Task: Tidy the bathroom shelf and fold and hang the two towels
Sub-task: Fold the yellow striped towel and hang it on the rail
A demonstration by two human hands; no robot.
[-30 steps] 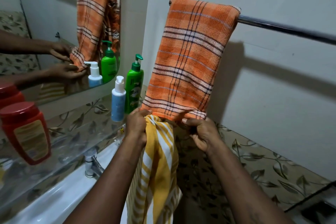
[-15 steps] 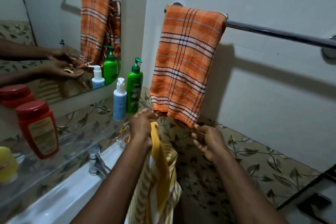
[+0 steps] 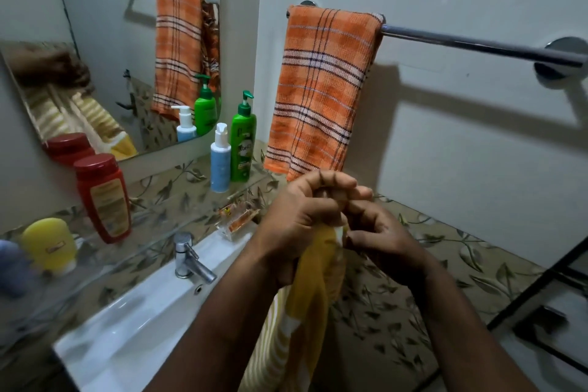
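Note:
An orange checked towel (image 3: 321, 89) hangs folded over the left end of the chrome towel rail (image 3: 477, 45). Just below its hem, my left hand (image 3: 299, 219) grips the top of a yellow and white striped towel (image 3: 305, 305), which hangs down between my forearms. My right hand (image 3: 378, 232) meets the left one and pinches the same top edge. On the glass shelf (image 3: 165, 219) stand a green pump bottle (image 3: 243, 140), a blue and white pump bottle (image 3: 220, 162), a red bottle (image 3: 103, 197) and a yellow tube (image 3: 49, 245).
A white basin (image 3: 133, 328) with a chrome tap (image 3: 189, 259) lies under the shelf. A mirror (image 3: 105, 41) fills the left wall. A small clear box (image 3: 237, 221) sits at the shelf's edge. A dark metal frame (image 3: 541, 293) stands at the lower right.
My right hand has left the orange towel's hem and joined the left hand on the yellow towel's top edge. Both hands have dropped a little below the orange towel.

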